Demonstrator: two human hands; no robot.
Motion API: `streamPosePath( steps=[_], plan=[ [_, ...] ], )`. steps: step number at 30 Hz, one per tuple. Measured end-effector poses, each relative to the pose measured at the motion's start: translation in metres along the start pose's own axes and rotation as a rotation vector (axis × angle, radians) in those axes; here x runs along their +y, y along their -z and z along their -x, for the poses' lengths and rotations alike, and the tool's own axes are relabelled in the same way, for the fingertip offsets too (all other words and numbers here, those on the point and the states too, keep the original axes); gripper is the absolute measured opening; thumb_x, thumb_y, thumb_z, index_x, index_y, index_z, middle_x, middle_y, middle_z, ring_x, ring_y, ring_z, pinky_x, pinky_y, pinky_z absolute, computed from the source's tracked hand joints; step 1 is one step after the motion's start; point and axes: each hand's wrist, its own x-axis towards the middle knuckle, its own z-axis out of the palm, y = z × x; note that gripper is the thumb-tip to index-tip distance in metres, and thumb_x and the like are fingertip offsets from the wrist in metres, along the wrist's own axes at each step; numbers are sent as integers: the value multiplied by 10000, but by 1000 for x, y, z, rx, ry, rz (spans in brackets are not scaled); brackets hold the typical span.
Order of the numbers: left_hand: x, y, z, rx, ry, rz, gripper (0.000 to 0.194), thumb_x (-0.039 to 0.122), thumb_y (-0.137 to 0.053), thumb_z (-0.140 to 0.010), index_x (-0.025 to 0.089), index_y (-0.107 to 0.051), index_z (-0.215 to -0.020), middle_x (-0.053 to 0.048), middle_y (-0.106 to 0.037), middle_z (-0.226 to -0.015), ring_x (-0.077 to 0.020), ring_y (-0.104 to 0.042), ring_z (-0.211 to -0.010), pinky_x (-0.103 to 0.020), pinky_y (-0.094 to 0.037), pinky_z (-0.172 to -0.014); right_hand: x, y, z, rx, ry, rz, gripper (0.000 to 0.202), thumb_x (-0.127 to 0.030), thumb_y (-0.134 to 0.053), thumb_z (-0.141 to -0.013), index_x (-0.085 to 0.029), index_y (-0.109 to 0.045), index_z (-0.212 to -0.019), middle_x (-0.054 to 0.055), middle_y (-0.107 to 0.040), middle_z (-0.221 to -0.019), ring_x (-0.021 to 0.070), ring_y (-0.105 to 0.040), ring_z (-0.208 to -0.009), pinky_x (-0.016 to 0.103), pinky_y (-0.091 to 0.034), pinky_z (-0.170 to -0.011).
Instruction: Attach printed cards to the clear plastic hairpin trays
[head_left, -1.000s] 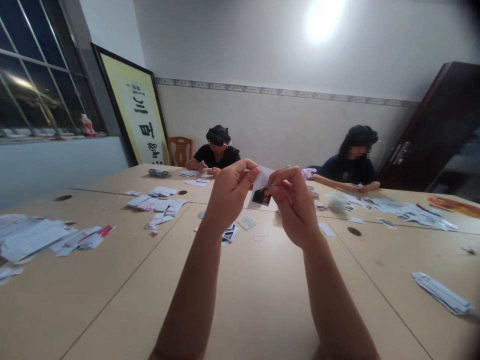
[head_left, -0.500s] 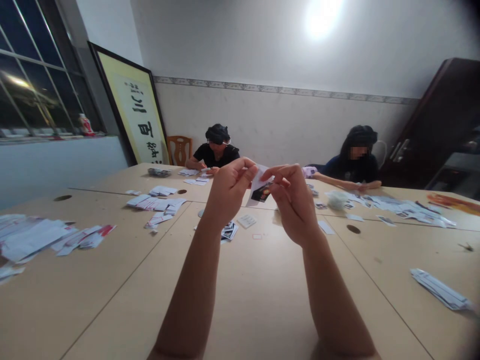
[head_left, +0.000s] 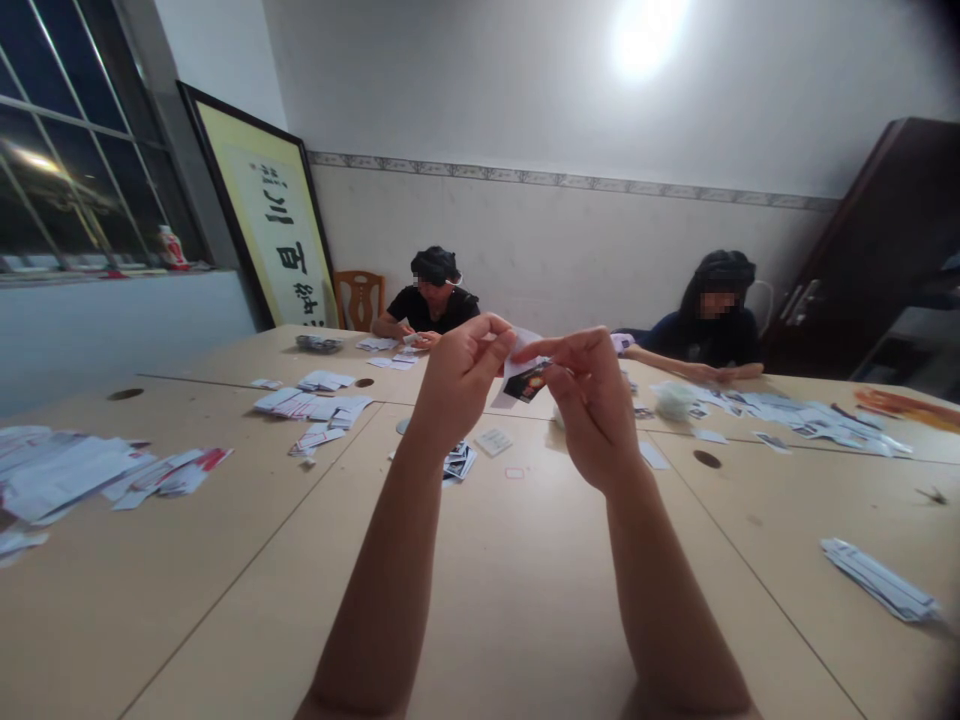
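Note:
Raised above the table in front of me, my left hand (head_left: pixel 463 382) pinches a small white paper piece (head_left: pixel 504 398) between thumb and fingers. A small dark printed card (head_left: pixel 525 384) with an orange patch lies against it; I cannot tell whether it sits inside the paper or on it. My right hand (head_left: pixel 596 400) has its thumb and index finger at the card's right edge, closed on it, the index reaching across the top. Below and behind my left wrist is a loose pile of small printed cards (head_left: pixel 459 462). A flat whitish square (head_left: pixel 493 441) lies beside that pile.
White paper stacks (head_left: pixel 71 475) spread over the left of the table (head_left: pixel 517 610), with further paper strips (head_left: pixel 311 402) at mid-left. At right lies a strip bundle (head_left: pixel 881 580). Two people (head_left: pixel 431 300) sit across, papers before them. A clear plastic bag (head_left: pixel 675 400) stands far right.
My right index finger has stretched further left across the top of the paper, and the hand has shifted slightly. The card tilts a little differently. My left hand keeps its grip.

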Motion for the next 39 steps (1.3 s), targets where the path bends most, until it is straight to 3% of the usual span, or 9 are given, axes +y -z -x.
streamPosePath(
  steps=[4,7,10,26,39],
  plan=[
    [4,3,2,-30,49,74,245,432,-657,-917,199,-664,-841,12,-570,-635,-120,-491,-587,-258,-383,-552,-3,1,0,21,1,29,27,-275,-486,-1031,-276,-469,-1010,13,-698,-1013,158,-652,-820,362,-511,-767],
    [9,7,4,-123,124,167,288,420,-737,-861,191,-708,-1033,-45,-727,-781,-178,-654,-739,-298,-500,-662,-5,3,0,36,5,55,34,-255,-485,-1032,-274,-467,-1010,5,-709,-1025,148,-661,-820,350,-513,-763],
    [12,10,5,-168,160,227,351,350,-768,-840,169,-713,-1135,-73,-773,-863,-226,-713,-884,-350,-543,-792,-6,4,1,33,19,66,37,-236,-485,-1031,-272,-485,-1038,-1,-712,-1011,145,-665,-828,343,-510,-763],
    [13,10,5,-179,127,177,310,287,-728,-889,148,-726,-1165,-94,-809,-990,-225,-740,-935,-356,-551,-848,-3,5,1,31,68,110,63,-204,-482,-1032,-267,-478,-1037,-10,-726,-1017,124,-644,-775,309,-487,-701],
    [10,12,5,-195,136,162,341,315,-740,-874,153,-721,-1174,-93,-808,-984,-229,-739,-915,-360,-552,-823,-1,4,1,16,23,49,37,-259,-476,-1031,-273,-449,-1010,17,-722,-1015,159,-666,-801,360,-508,-720]
  ],
)
